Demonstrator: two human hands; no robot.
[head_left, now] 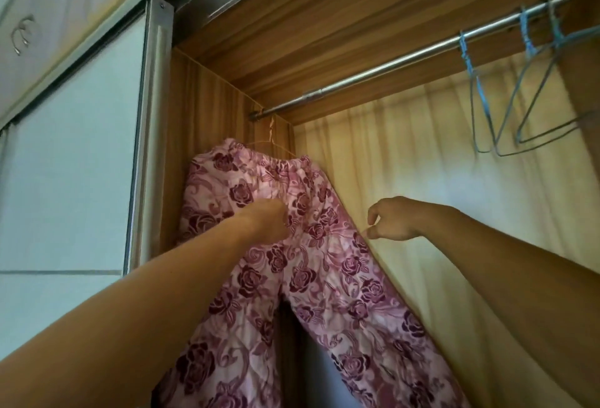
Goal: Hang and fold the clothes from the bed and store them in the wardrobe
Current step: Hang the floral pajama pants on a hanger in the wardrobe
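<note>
Trousers (311, 277) in pink cloth printed with dark red roses hang inside the open wardrobe (324, 18), at the far left end of its rail (389, 63), on a thin pale wire hanger (272, 135) whose hook goes up to the rail; the waistband is bunched over the hanger and both legs fall out of the bottom of the view. At the far left stands a white sliding door (71, 154) in a grey metal frame, with a metal track running above it; over that is a pale upper cupboard front with a metal ring handle (22, 36). Next comes the wardrobe's brown wood-grain side wall (201, 105), which the trousers hang just beside; the ceiling panel above is the same striped brown wood, and the back panel (454, 187) is a lighter yellow wood. The left hand (271, 217) is pressed into the cloth below the waistband, fingers curled and mostly hidden, so I cannot tell whether they pinch it; the right hand (393, 219) is at the trousers' right edge, half curled with thumb and forefinger apart, nothing seen in it. Far right, three blue wire hangers (506, 109) hang bare on the rail.
</note>
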